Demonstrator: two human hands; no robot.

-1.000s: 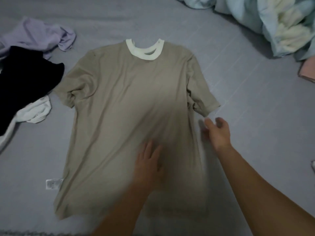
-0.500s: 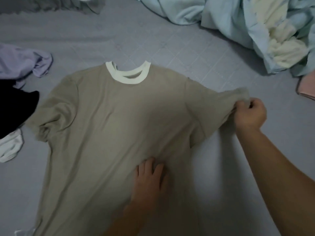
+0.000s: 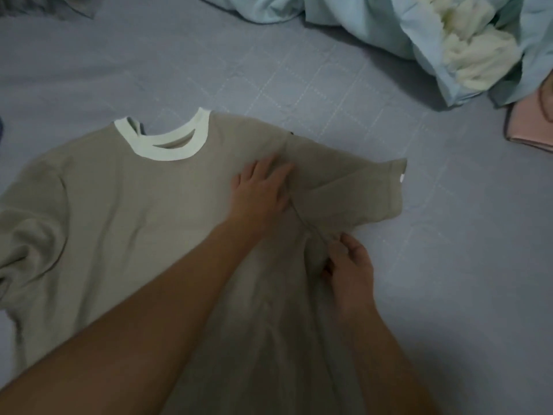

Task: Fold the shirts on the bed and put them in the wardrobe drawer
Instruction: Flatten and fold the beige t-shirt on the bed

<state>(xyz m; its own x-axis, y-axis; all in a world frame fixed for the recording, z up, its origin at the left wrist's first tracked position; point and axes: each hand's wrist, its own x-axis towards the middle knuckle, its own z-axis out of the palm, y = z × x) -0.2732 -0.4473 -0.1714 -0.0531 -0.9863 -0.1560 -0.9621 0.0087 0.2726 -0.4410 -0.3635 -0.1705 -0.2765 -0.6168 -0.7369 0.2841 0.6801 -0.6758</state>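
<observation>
On the bed point(image 3: 329, 85), from the head view: beige shirt point(image 3: 134, 220) spread flat on the grey sheet, white collar point(image 3: 167, 151) toward the far side, hem toward the viewer and cut off by the bottom edge. Long axis running from collar down to the near edge, tilted a little to the right. Left sleeve point(image 3: 27, 235) cropped by the frame's left border and bunched in folds. Right sleeve point(image 3: 365, 190) stretched out to the right, lying flat, a small white tag at its cuff. Lower body of the shirt largely covered by both forearms, so folds there hard to read.

Left hand point(image 3: 260, 193) resting palm down on the chest just left of the right shoulder seam, fingers point(image 3: 266, 169) straight and together, gripping nothing. Right hand point(image 3: 350, 262) at the armpit below the right sleeve, thumb and fingertips drawn together, pinching the fabric at the seam; the pinch itself partly hidden beneath the hand.

Pale blue duvet point(image 3: 419, 31) heaped at the far right with cream filling showing. Pink cloth point(image 3: 532, 124) at the right edge, cut off. Grey fabric point(image 3: 51, 4) at the top left corner, only partly visible.
</observation>
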